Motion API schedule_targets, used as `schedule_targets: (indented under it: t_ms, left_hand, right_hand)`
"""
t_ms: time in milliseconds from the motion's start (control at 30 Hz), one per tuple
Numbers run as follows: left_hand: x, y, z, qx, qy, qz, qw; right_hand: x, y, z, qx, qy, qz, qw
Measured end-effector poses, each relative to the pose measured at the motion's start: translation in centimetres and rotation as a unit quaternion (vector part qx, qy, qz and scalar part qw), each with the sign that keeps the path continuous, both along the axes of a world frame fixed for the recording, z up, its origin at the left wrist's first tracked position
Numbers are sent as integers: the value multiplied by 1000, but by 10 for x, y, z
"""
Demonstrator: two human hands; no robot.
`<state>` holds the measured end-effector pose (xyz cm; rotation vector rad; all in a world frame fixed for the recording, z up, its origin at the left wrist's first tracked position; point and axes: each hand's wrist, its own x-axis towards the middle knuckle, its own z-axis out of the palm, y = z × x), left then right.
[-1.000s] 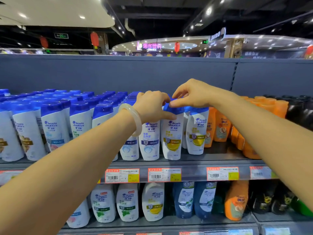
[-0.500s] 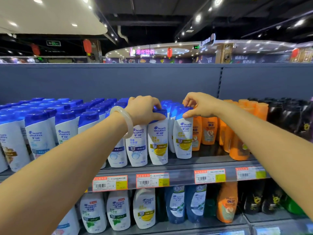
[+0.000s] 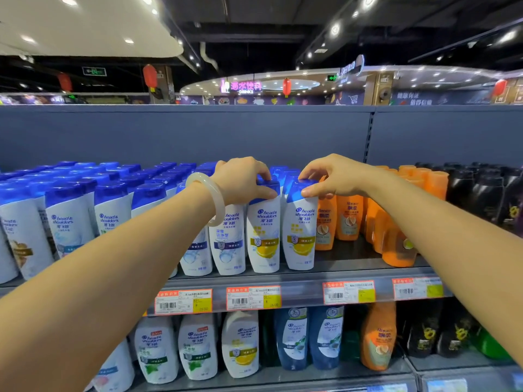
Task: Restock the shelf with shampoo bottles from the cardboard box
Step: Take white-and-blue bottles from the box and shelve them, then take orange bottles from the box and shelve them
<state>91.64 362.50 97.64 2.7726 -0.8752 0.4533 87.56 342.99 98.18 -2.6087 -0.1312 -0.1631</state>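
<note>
Left hand (image 3: 243, 179) grips one lemon-label shampoo bottle (image 3: 263, 236) by its blue cap; right hand (image 3: 334, 176) pinches its neighbour (image 3: 300, 236), both upright at the shelf (image 3: 311, 281) front.

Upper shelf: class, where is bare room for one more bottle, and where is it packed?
Bare shelf board shows in front of the orange bottles, right of the yellow-label bottle. The blue-capped rows on the left are packed.

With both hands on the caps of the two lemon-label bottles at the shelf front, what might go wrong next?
1. The left hand and right hand grip only the blue caps, so a push may tip either lemon-label bottle off the shelf edge.
2. The right bottle stands close beside the orange bottles; shifting it sideways may knock them.
</note>
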Motion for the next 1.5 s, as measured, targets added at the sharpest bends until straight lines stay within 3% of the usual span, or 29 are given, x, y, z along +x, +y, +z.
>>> schedule_targets:
  t_ms: [300, 433, 600, 733, 867, 1000, 1100, 1500]
  left_hand:
    - [-1, 2, -4, -31, -7, 5, 999]
    - [-4, 0, -8, -44, -48, -3, 998]
    - [-21, -5, -13, -134, -95, -67, 984]
    - [-46, -25, -34, -183, -57, -166, 967]
    - [-78, -63, -69, -159, 5, -263, 952]
    - [-107, -112, -128, -111, 76, -321, 938]
    - [-140, -144, -175, -64, 143, -327, 932]
    - [-309, -268, -341, 112, 333, -304, 885]
  right_hand:
    - [1, 2, 5, -40, 13, 6, 999]
    - [-1, -2, 3, -55, -13, 4, 998]
    - [-23, 0, 4, -44, -142, -45, 988]
    - [-52, 3, -13, -98, -199, -105, 969]
    - [-89, -11, -54, -166, -158, -135, 964]
    - [-145, -52, -115, -183, -34, -198, 962]
    - [-195, -84, -168, -137, 80, -254, 954]
    - [-405, -185, -326, -2, 261, -356, 897]
